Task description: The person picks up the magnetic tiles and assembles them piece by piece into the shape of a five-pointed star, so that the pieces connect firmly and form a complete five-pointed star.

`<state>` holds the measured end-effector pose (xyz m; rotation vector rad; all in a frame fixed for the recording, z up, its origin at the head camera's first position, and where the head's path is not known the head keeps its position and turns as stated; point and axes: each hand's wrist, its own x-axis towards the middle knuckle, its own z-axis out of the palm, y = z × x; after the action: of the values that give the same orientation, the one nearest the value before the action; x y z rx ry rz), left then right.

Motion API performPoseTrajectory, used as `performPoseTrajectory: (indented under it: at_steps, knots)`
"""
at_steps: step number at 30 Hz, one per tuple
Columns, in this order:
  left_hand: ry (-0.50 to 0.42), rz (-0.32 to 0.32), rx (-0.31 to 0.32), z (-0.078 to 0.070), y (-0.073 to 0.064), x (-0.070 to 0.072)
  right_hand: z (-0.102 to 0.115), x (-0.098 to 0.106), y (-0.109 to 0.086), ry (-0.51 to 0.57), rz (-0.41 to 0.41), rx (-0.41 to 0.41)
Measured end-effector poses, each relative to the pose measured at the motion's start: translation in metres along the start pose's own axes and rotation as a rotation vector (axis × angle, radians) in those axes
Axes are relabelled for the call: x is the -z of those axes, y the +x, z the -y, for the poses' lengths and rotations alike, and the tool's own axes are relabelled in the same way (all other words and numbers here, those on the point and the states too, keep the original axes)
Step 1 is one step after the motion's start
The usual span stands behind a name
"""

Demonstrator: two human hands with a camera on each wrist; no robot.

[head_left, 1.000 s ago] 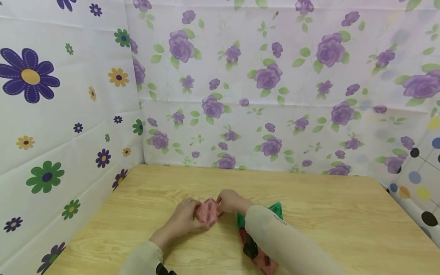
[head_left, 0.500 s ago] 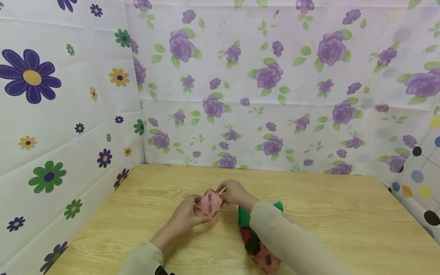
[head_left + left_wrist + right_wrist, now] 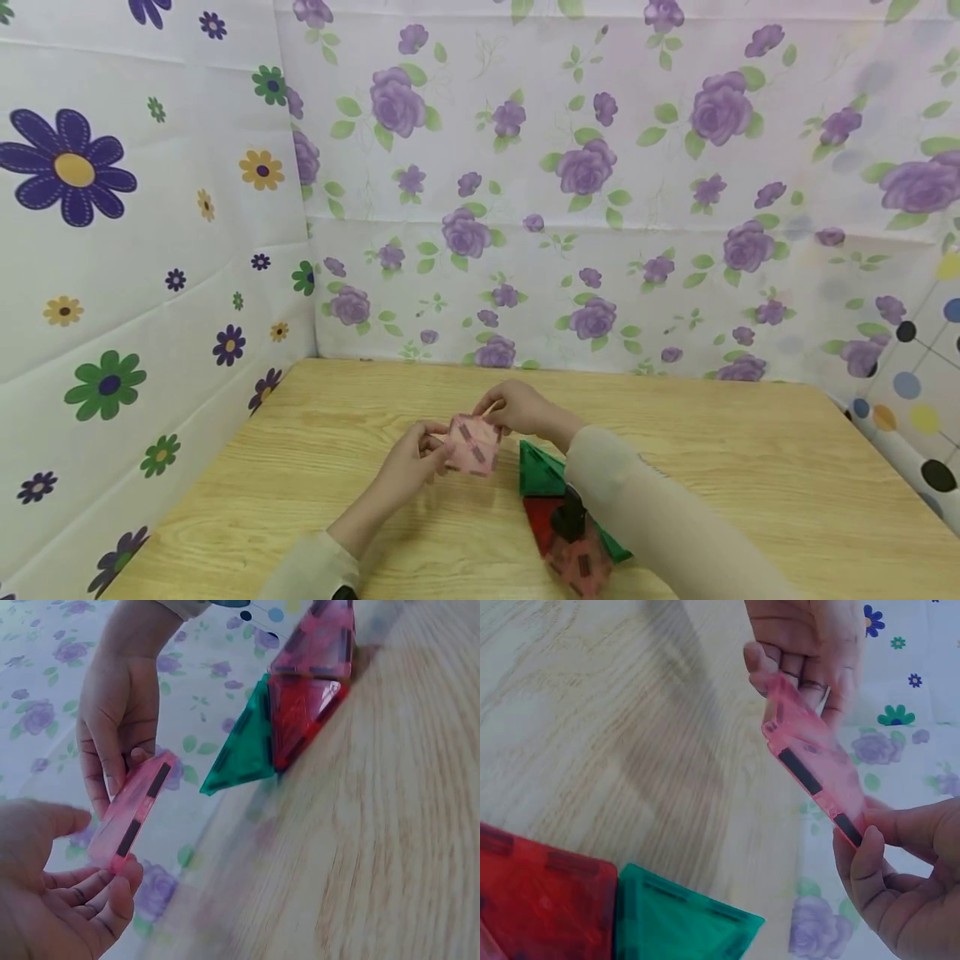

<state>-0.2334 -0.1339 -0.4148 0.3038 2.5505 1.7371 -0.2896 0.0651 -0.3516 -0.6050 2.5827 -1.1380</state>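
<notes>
Joined pink magnetic tiles (image 3: 474, 446), seen as a folded translucent piece with dark magnet strips, are held above the table between both hands. My left hand (image 3: 408, 467) holds their left edge with thumb and curled fingers. My right hand (image 3: 525, 410) pinches their upper right edge; the right wrist view shows its thumb and fingers (image 3: 870, 851) at one end. Below the right forearm lies an assembly of a green tile (image 3: 538, 473), a red tile (image 3: 538, 518) and a pink tile (image 3: 581, 557), partly hidden by the sleeve and wrist camera.
The wooden table (image 3: 712, 450) is bordered by a rose-patterned cloth (image 3: 525, 183) at the back. A flower-patterned cloth (image 3: 150, 225) hangs on the left and a dotted cloth (image 3: 918, 408) on the right.
Both hands have raised the pink tiles and moved them slightly right and away. The piece has turned and tilted between the fingers. More of the green tile now shows beside the right sleeve.
</notes>
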Motion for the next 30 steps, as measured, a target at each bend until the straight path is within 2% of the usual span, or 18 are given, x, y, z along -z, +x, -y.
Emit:
performPoseTrajectory:
  at_steps: [8,10,15,17,21,25,30]
  knots:
    - [-0.107,-0.015,0.013,-0.010,-0.006,-0.004,0.002,0.012,-0.006,-0.009,0.107,0.049]
    - [-0.147,0.016,0.020,-0.010,-0.007,-0.004,0.004,0.015,-0.008,-0.014,0.132,0.057]
    - [-0.280,0.142,0.090,-0.004,-0.010,-0.004,0.006,0.019,-0.011,-0.029,0.198,0.079]
    - [-0.331,0.175,0.117,0.000,-0.011,-0.006,0.006,0.019,-0.012,-0.048,0.226,0.090]
    - [-0.406,0.220,0.129,0.006,-0.017,-0.015,0.002,0.018,-0.011,-0.071,0.278,0.102]
    - [-0.474,0.227,0.140,0.007,-0.023,-0.025,-0.001,0.016,-0.011,-0.075,0.322,0.101]
    - [-0.504,0.211,0.147,0.005,-0.030,-0.036,-0.003,0.015,-0.015,-0.089,0.360,0.079]
